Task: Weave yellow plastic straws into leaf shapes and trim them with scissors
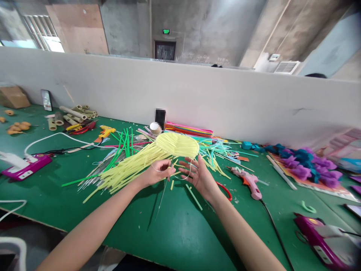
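Note:
My left hand [163, 170] is closed in a pinch on a thin pale wire loop [179, 178]. A slender dark rod or wire slants down below those fingers; I cannot tell whether they hold it. My right hand [196, 174] has its fingers spread, and the loop runs across them. Just above both hands is a yellow oval panel [177, 145] of chenille stems laid side by side. Its lower right edge meets my right fingertips. To its left lies a thick bundle of loose yellow chenille stems [126, 171], and short yellow cut pieces [172, 184] are near my fingers.
A pink glue gun [251, 181] and red scissor handle [229, 191] lie right. Green stems [126, 143], a yellow glue gun [106, 131], pliers [75, 128] and bamboo tubes [75, 113] are left. Purple power strips [29, 167] flank the green table [180, 233]. Behind stands a white partition [113, 90].

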The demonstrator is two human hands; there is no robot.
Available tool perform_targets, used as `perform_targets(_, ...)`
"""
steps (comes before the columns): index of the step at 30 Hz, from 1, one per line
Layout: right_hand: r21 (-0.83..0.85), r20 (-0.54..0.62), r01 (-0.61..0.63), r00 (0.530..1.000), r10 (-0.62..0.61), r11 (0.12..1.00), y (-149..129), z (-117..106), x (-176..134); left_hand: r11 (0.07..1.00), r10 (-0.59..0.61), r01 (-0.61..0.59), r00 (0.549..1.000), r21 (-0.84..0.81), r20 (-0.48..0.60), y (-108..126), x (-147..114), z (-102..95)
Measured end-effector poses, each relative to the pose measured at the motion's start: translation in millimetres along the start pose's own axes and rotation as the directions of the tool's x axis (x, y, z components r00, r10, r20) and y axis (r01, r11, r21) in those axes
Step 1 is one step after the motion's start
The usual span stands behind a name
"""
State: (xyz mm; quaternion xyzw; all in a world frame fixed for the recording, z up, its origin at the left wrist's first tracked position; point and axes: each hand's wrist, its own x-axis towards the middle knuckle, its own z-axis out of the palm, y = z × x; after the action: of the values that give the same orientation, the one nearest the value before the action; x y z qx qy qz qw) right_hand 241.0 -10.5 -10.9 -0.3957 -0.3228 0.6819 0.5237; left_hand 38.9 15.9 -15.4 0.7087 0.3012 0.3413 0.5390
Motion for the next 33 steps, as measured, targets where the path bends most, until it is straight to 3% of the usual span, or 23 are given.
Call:
perform_targets(2, 0.130, 0.010, 0.005, 1.000, -0.006, 0.992, -3, -1, 1, 0.998, -0.027, 0.031, 0.994, -0.045, 0.102, 1, -1, 1.9)
perform_targets(4, 0.220, -0.050, 0.027, 0.999, -0.016, 0.975, -5, -3, 3, 0.989, -0.053, 0.078, 0.980, -0.124, 0.192, 0, -2, 3.1)
perform_targets(7, 0.297, -0.157, 0.074, 0.987, -0.028, 0.952, -7, -8, 6, 0.951, -0.035, 0.106, 0.970, -0.289, 0.242, -2, -3, 0.9)
perform_targets(10, 0.326, -0.188, 0.089, 0.982, -0.028, 0.941, -10, -12, 9, 0.907, -0.005, 0.091, 0.979, -0.411, 0.206, -3, -3, -4.7)
perform_targets(15, 0.333, -0.213, 0.110, 0.976, -0.039, 0.937, -11, -14, 11, 0.874, -0.070, 0.130, 0.987, -0.468, 0.144, 1, -3, -8.2)
perform_targets(20, 0.341, -0.032, 0.090, 0.996, -0.084, 0.936, -11, -10, 6, 0.848, -0.073, 0.076, 0.997, -0.525, 0.027, 4, -1, -5.6)
perform_targets(24, 0.276, 0.063, -0.007, 0.998, -0.011, 0.961, -2, 1, -1, 0.897, -0.032, -0.008, 0.996, -0.441, -0.084, 3, 1, -3.0)
perform_targets(27, 0.210, 0.042, -0.074, 0.997, 0.067, 0.975, 12, 13, -4, 0.950, 0.044, -0.088, 0.987, -0.298, -0.152, 1, 2, 0.2)
perform_targets(33, 0.248, -0.064, -0.018, 0.997, 0.035, 0.969, 28, 27, -4, 0.974, 0.190, -0.208, 0.967, -0.092, -0.172, -1, 1, 7.8)
